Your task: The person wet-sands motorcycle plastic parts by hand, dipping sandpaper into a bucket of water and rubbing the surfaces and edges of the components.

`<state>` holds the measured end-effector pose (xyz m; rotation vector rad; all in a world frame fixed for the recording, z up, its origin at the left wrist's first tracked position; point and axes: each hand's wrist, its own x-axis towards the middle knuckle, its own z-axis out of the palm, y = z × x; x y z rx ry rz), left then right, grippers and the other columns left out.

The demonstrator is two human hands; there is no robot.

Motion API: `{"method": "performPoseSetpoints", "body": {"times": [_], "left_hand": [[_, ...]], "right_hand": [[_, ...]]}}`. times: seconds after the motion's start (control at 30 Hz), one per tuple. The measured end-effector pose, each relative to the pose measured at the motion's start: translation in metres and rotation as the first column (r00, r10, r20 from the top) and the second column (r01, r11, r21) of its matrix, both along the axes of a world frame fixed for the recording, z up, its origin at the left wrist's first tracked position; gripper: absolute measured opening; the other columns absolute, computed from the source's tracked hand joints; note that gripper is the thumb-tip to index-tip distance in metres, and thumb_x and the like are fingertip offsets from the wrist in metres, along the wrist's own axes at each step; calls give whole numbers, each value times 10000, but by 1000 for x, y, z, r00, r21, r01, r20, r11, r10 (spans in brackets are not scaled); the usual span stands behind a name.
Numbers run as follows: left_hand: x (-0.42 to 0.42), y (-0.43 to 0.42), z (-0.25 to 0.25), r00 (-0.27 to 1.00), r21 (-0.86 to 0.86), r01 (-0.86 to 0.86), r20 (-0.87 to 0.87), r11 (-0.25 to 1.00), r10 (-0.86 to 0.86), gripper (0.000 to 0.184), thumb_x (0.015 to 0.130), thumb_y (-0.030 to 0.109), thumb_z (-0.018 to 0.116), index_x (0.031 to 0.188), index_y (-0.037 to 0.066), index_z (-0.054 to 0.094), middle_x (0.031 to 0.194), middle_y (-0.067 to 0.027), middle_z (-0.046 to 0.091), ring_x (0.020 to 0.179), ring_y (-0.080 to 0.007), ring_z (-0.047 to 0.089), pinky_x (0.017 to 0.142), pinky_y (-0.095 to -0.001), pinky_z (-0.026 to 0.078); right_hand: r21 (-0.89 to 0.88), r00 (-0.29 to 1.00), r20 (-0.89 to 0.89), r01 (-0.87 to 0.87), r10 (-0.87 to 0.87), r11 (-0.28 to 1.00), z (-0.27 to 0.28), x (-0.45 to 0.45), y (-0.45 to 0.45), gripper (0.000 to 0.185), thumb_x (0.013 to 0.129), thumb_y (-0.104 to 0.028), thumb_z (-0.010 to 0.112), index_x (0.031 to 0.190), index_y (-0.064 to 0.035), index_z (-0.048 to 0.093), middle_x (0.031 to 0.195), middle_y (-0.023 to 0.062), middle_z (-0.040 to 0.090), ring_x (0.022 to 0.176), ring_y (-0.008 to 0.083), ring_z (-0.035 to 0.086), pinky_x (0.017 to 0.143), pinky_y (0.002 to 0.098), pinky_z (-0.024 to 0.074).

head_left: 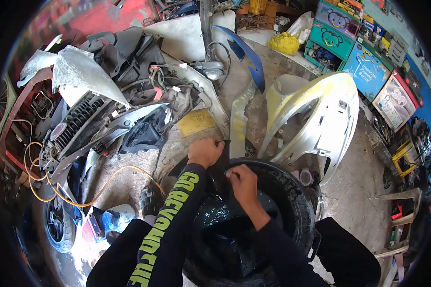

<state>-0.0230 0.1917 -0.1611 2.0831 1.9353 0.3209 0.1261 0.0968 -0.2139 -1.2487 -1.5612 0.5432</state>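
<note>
My left hand (205, 152) is closed around the upper end of a dark, glossy panel (219, 176), which stands tilted over a black tub (302, 215). Lower down, my right hand (244, 185) presses against the panel's right side with its fingers drawn together. Whatever those fingers hold, if anything, is hidden. Dark water (215, 213) glistens in the tub, and other dark pieces, hard to make out, lie in it. The tub sits between my knees.
A yellow-and-silver fairing (321, 110) lies beyond the tub on the right. Stripped motorcycle parts with a coil spring (79, 122) crowd the left. An orange hose (112, 184) crosses the floor. Green drawers (328, 40) stand at the back right, near a blue curved panel (246, 52).
</note>
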Motion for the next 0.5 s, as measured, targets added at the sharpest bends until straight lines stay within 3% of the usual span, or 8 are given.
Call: {"method": "performPoseSetpoints", "body": {"times": [0.13,0.2,0.23,0.33,0.4,0.47,0.5], "left_hand": [[1,5,-3,1000,91,6,5,996,-7,428,926,473,510,1136,159,711,1041,-176,717,997,-360,679,892,-478,520],[2,0,-4,1000,51,-15,13,999,14,430,926,476,507,1127,157,715,1031,-177,719,995,-359,680,888,-480,519],[2,-1,-5,1000,47,-14,7,999,14,430,926,476,507,1127,157,715,1031,-177,719,995,-359,680,888,-480,519],[0,0,-1,1000,33,-15,-9,999,15,429,928,480,504,1105,153,718,1024,-177,720,996,-361,680,883,-482,519],[0,-1,2,1000,-6,20,-11,1000,-20,447,949,494,486,1162,160,691,1042,-195,713,1017,-380,669,889,-483,513],[1,2,-2,1000,11,12,-19,1000,-12,445,950,493,485,1163,161,691,1038,-194,713,1014,-381,669,889,-485,512],[1,1,-4,1000,25,6,-29,1000,-6,443,951,492,484,1164,162,690,1034,-194,714,1012,-382,670,889,-488,511]], "right_hand": [[57,997,74,-31,26,998,4,5,-11,44,806,21,660,817,-5,693,764,125,631,664,227,652,617,325,497],[-42,999,-5,-42,42,998,0,3,-14,51,792,33,628,794,-3,663,762,157,618,709,331,644,653,390,504],[32,999,16,-44,43,999,3,5,-6,53,789,34,625,801,-1,663,761,156,618,706,335,641,652,396,503],[-9,998,-2,-57,57,998,5,4,-11,59,791,30,624,805,-3,669,755,156,616,701,336,640,648,400,500],[-12,998,21,-54,54,998,3,7,-15,70,799,30,613,810,-3,673,752,156,616,701,335,640,650,400,499],[-32,999,24,-46,46,998,-6,7,-13,79,800,61,649,827,-6,679,768,115,630,679,228,653,632,312,500],[-52,999,-2,-46,45,998,2,5,-5,97,790,70,653,835,-9,686,769,110,631,677,222,654,628,311,502]]}}
